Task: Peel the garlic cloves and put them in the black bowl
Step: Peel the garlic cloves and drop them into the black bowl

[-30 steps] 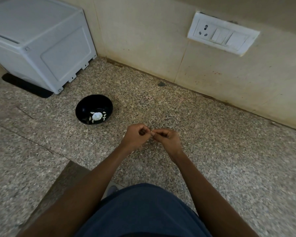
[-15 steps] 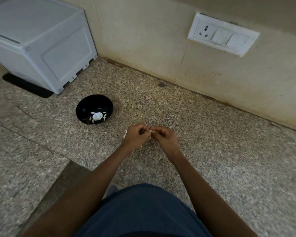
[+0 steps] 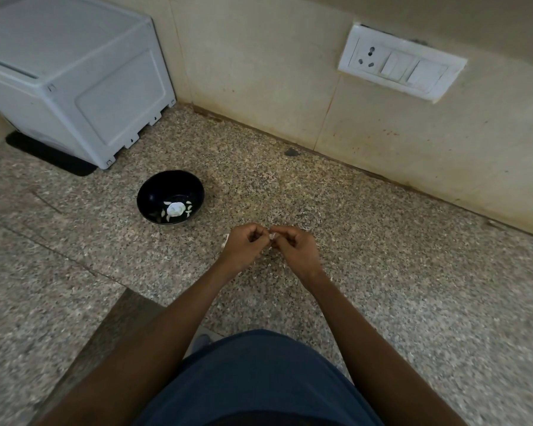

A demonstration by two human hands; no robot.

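Note:
A black bowl [image 3: 170,196] stands on the speckled counter, left of my hands, with several peeled cloves and a pale garlic piece [image 3: 175,209] inside. My left hand [image 3: 243,249] and my right hand [image 3: 293,249] meet fingertip to fingertip above the counter. Between them they pinch a small white garlic clove [image 3: 272,236], mostly hidden by the curled fingers. A bit of white skin [image 3: 225,240] peeks out beside my left hand.
A white plastic appliance [image 3: 68,75] on a black mat sits at the back left. The beige wall carries a white socket and switch plate [image 3: 400,63]. A darker step in the counter [image 3: 117,327] lies near my left forearm.
Both hands stay together at the same spot. The fingers have shifted slightly on the clove, and the right hand has turned a little.

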